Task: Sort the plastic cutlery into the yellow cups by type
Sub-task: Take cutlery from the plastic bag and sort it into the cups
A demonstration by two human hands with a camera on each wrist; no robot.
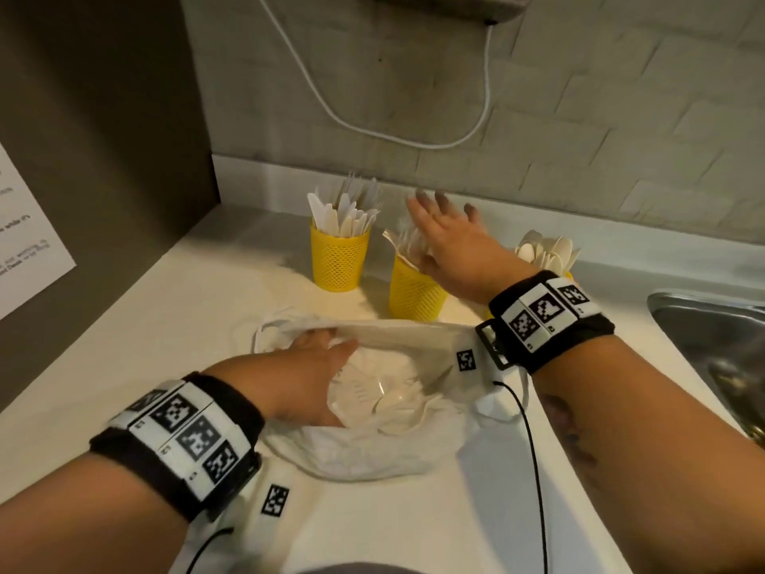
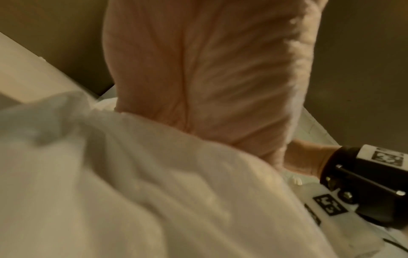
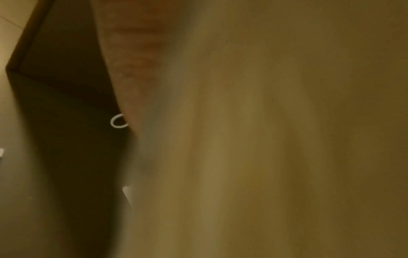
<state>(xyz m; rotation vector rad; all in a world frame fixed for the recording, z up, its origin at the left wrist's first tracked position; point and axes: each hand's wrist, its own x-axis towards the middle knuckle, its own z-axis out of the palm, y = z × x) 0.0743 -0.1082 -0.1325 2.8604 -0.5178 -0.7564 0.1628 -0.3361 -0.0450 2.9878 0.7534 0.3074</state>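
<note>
Three yellow mesh cups stand at the back of the counter. The left cup (image 1: 339,261) holds white knives and the middle cup (image 1: 415,294) holds forks. White spoons (image 1: 546,250) stick up behind my right wrist, which hides their cup. My right hand (image 1: 443,225) hovers over the fork cup, fingers spread and holding nothing. My left hand (image 1: 327,348) reaches into a white cloth bag (image 1: 364,453), with its fingers tucked under the raised rim. Inside lies loose white cutlery (image 1: 397,408) in clear plastic. In the left wrist view, cloth (image 2: 132,183) covers the fingers below the palm (image 2: 198,78). The right wrist view is blurred.
A steel sink (image 1: 712,337) opens at the counter's right edge. A dark panel with a printed sheet (image 1: 25,242) closes off the left side. A white cable (image 1: 331,113) loops down the tiled wall behind the cups.
</note>
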